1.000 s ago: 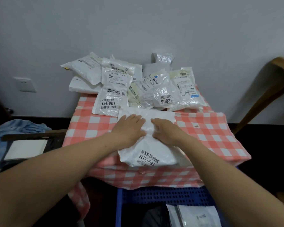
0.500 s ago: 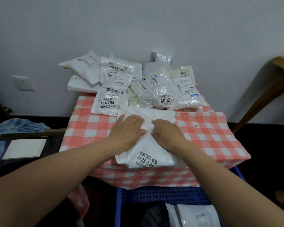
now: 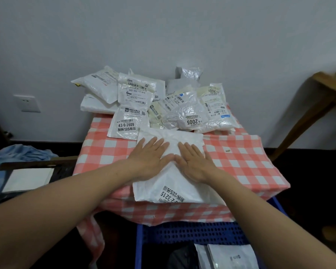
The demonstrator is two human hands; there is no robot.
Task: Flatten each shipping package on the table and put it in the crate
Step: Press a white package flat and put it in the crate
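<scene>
While your left hand [image 3: 150,159] and right hand [image 3: 195,164] lie side by side on the white crinkled plastic shipping package [image 3: 169,191], you are, judging from the head view, in the pressing step. Your fingers [image 3: 153,143] are straight and slightly spread, gripping nothing, and the thumbs almost meet at the middle. The package rests at the near edge of the red-and-white checked table [image 3: 241,160]. Its labelled end hangs just over that edge, above the blue perforated plastic crate [image 3: 192,232].

To flatten it well, lean your weight through the palms and sweep outward from the centre to the sides, so trapped air escapes rather than bunching into a new bulge. Work toward the far end too, which looks creased. Mind the overhang: hard pressure on the near end could tip the package off before it is flat.

The heap of white and clear labelled mailers [image 3: 163,105] waits just behind, and two pale flat packages [image 3: 231,255] already lie in the crate.
</scene>
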